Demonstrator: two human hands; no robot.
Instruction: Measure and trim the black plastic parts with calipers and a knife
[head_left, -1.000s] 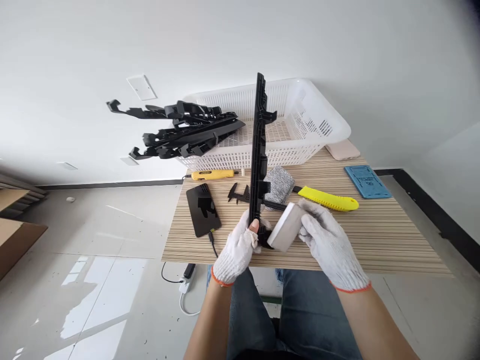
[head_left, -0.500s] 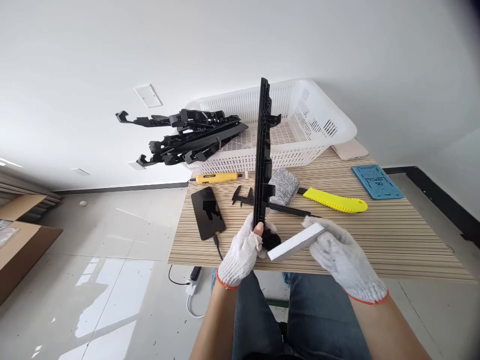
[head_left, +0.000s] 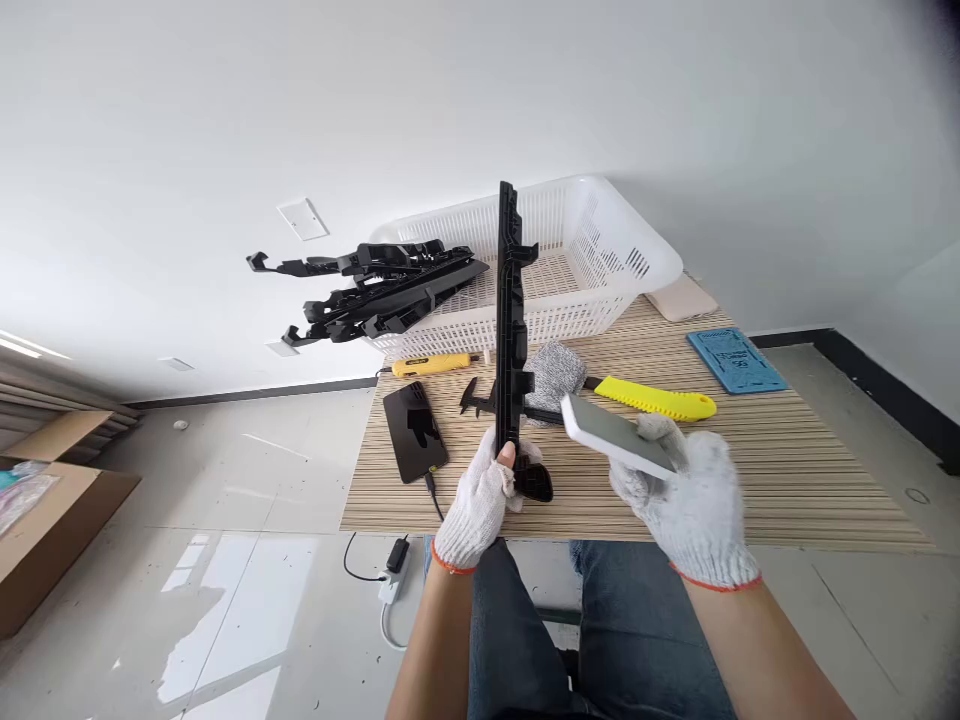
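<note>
Print on the blue pad [head_left: 736,361] and orange-yellow tool [head_left: 433,366] seems unreadably small.

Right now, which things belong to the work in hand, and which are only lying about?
Seemingly part of the work:
long black plastic part, in the left hand
flat white block with grey-green face, in the right hand
similar black parts, partly in the white basket

Apparently just lying about:
black caliper
grey speckled pad
yellow utility knife
blue slab
black phone-like device
yellow tool

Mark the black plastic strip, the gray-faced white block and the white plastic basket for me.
Black plastic strip [head_left: 509,320]: head view, middle of its long body.
Gray-faced white block [head_left: 619,432]: head view, on its gray face.
White plastic basket [head_left: 661,265]: head view, on its right rim.
</note>
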